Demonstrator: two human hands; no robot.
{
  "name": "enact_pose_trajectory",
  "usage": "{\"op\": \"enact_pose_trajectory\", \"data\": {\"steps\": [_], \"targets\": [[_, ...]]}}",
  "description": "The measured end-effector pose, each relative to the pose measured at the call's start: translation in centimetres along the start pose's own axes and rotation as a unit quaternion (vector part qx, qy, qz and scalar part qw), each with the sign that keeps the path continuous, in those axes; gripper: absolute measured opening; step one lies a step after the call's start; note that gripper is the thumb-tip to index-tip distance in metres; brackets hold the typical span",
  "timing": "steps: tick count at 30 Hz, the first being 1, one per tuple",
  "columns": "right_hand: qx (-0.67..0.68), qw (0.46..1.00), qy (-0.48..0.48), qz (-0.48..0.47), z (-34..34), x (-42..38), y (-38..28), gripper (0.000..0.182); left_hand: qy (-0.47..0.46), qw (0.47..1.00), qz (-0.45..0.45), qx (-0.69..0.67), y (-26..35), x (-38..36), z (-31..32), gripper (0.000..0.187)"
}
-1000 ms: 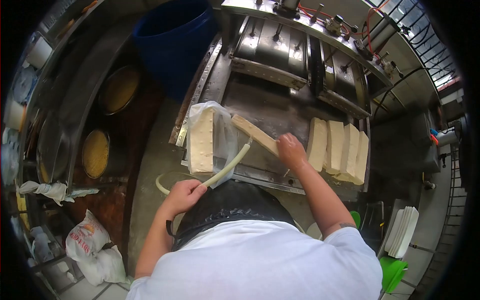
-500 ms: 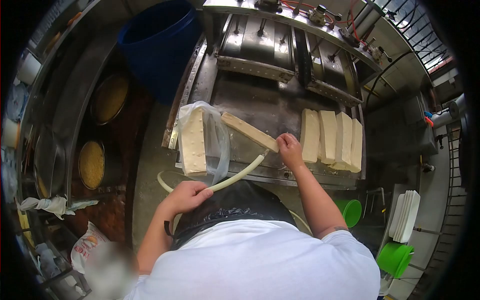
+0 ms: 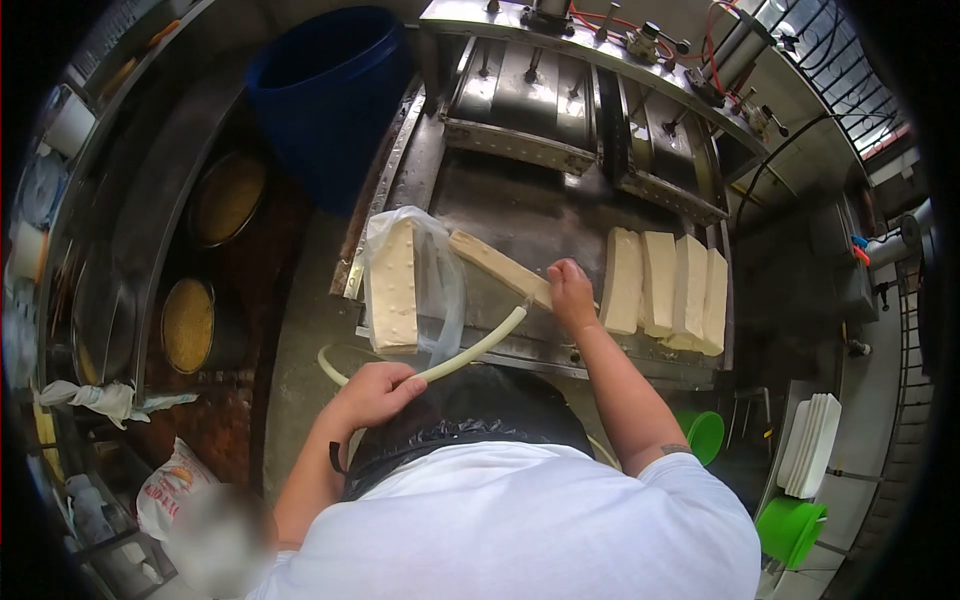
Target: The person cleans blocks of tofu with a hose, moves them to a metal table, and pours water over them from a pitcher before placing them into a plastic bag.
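Note:
My left hand is wrapped round a pale yellow hose low on the left, in front of my black apron. The hose's open end, with water coming out, points at a long cream tofu slab lying slantwise on the metal table. My right hand is closed over the slab's right end, its fingers curled; whether anything is inside them is hidden. Left of the slab, a thick tofu block lies partly in a clear plastic bag. Several tofu slabs lie side by side on the right.
A metal press with rods and valves stands at the back of the table. There is a blue barrel back left, and round yellowish-filled containers at far left. Green buckets and white trays are lower right.
My right hand has moved slightly left onto the slab's end. My left hand keeps its hold on the hose. The whole view has shifted a little.

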State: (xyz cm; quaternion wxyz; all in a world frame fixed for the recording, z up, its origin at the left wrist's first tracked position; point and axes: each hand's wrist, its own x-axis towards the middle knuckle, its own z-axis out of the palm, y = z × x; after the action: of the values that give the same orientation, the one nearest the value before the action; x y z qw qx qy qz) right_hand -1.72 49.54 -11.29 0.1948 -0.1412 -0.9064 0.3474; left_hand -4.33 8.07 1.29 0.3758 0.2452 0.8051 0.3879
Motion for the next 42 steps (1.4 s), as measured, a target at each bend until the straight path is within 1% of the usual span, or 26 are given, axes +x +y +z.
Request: {"op": "enact_pose_trajectory", "data": {"steps": [2, 3, 5, 6, 8, 10, 11, 13, 14, 16, 17, 19, 20, 21, 22, 24, 25, 27, 30, 31, 33, 34, 36, 39, 41, 42], "targets": [[-0.007, 0.997, -0.022, -0.070, 0.1, 0.2, 0.2, 0.017, 0.002, 1.000, -0.005, -0.002, 0.1, -0.2, -0.1, 0.038], [-0.005, 0.997, -0.023, -0.073, 0.3, 0.5, -0.2, 0.017, 0.002, 1.000, -0.008, -0.002, 0.3, -0.2, -0.1, 0.038], [-0.112, 0.976, -0.081, -0.168, 0.8, 0.9, -2.3, 0.019, 0.004, 1.000, -0.007, -0.001, 0.0, -0.2, 0.2, 0.037], [-0.111, 0.976, -0.080, -0.168, 1.4, 1.4, -3.5, 0.019, 0.003, 1.000, -0.004, 0.000, 0.0, -0.2, 0.3, 0.037], [-0.241, 0.949, -0.141, -0.148, 3.0, 2.9, -6.2, 0.027, 0.001, 1.000, -0.007, 0.000, 0.6, 0.0, 0.4, 0.037], [-0.231, 0.950, -0.101, -0.186, 4.6, 3.6, -9.1, 0.042, -0.008, 1.000, -0.008, 0.003, 1.0, 0.3, 0.5, 0.037], [-0.232, 0.951, -0.097, -0.181, 5.6, 4.0, -9.5, 0.042, -0.005, 1.000, -0.005, 0.000, 0.8, 0.5, 0.6, 0.037], [-0.259, 0.935, -0.169, -0.175, 6.7, 4.8, -9.7, 0.058, -0.005, 1.000, 0.000, 0.001, 1.2, 0.6, 0.5, 0.037], [-0.260, 0.936, -0.166, -0.172, 6.4, 5.7, -9.2, 0.058, -0.003, 1.000, 0.000, 0.004, 1.4, 0.6, 0.4, 0.038], [-0.073, 0.956, -0.262, -0.110, 4.5, 8.0, -8.7, 0.069, -0.001, 1.000, 0.000, 0.006, 1.4, 0.5, 0.2, 0.038], [-0.074, 0.955, -0.263, -0.111, 3.0, 9.0, -8.3, 0.069, 0.008, 1.000, 0.004, 0.001, 1.1, 0.4, 0.2, 0.038], [-0.003, 0.938, -0.346, -0.001, -0.3, 9.8, -7.4, 0.078, 0.017, 1.000, 0.001, -0.009, 0.5, -0.2, 0.2, 0.038], [-0.004, 0.937, -0.350, -0.002, -0.3, 8.6, -5.9, 0.078, 0.018, 1.000, -0.010, -0.012, 0.3, -0.3, 0.2, 0.036], [-0.087, 0.957, -0.274, -0.024, 0.5, 6.3, -3.7, 0.079, 0.019, 1.000, -0.020, -0.013, 0.2, -0.3, 0.1, 0.034], [-0.170, 0.965, -0.193, -0.048, 1.3, 3.8, -1.6, 0.080, 0.021, 0.999, -0.018, -0.016, 0.0, -0.3, 0.0, 0.034], [-0.192, 0.965, -0.139, -0.110, 3.1, -2.9, 1.2, 0.079, 0.027, 0.998, -0.049, -0.010, -0.6, -0.6, 0.3, 0.034], [-0.192, 0.964, -0.142, -0.115, 2.6, -4.8, 0.3, 0.079, 0.032, 0.998, -0.050, -0.013, -0.8, -0.7, 0.4, 0.034], [-0.285, 0.935, -0.209, 0.011, 1.6, -6.5, -3.0, 0.080, 0.035, 0.998, -0.055, -0.021, -0.9, -1.0, 0.3, 0.034], [-0.258, 0.940, -0.221, 0.020, 3.5, -1.9, -5.5, 0.081, 0.041, 0.998, -0.043, -0.023, -0.6, -0.9, 0.4, 0.034], [-0.274, 0.928, -0.250, 0.039, 4.6, 0.9, -6.5, 0.081, 0.039, 0.998, -0.045, -0.022, -0.3, -0.7, 0.5, 0.034], [-0.222, 0.947, -0.229, 0.029, 7.0, 6.1, -7.7, 0.079, 0.025, 0.999, -0.040, 0.002, 0.3, -0.2, 0.4, 0.038], [-0.221, 0.947, -0.231, 0.028, 7.8, 7.3, -7.5, 0.079, 0.025, 0.999, -0.043, 0.002, 0.6, -0.1, 0.3, 0.038], [-0.249, 0.943, -0.221, -0.009, 9.3, 8.3, -6.9, 0.078, 0.008, 0.999, -0.034, -0.013, 1.1, -0.3, 0.0, 0.037], [-0.236, 0.939, -0.252, -0.003, 5.8, 3.5, -6.8, 0.084, 0.037, 0.999, -0.013, -0.018, 0.8, -0.9, -0.4, 0.035], [-0.261, 0.939, -0.212, 0.073, 3.4, -1.6, -6.5, 0.092, 0.052, 0.998, -0.021, -0.024, 0.2, -1.5, -0.4, 0.035], [-0.263, 0.939, -0.213, 0.066, 2.7, -2.3, -6.6, 0.092, 0.064, 0.997, -0.029, -0.032, 0.0, -1.6, -0.4, 0.034]]}}
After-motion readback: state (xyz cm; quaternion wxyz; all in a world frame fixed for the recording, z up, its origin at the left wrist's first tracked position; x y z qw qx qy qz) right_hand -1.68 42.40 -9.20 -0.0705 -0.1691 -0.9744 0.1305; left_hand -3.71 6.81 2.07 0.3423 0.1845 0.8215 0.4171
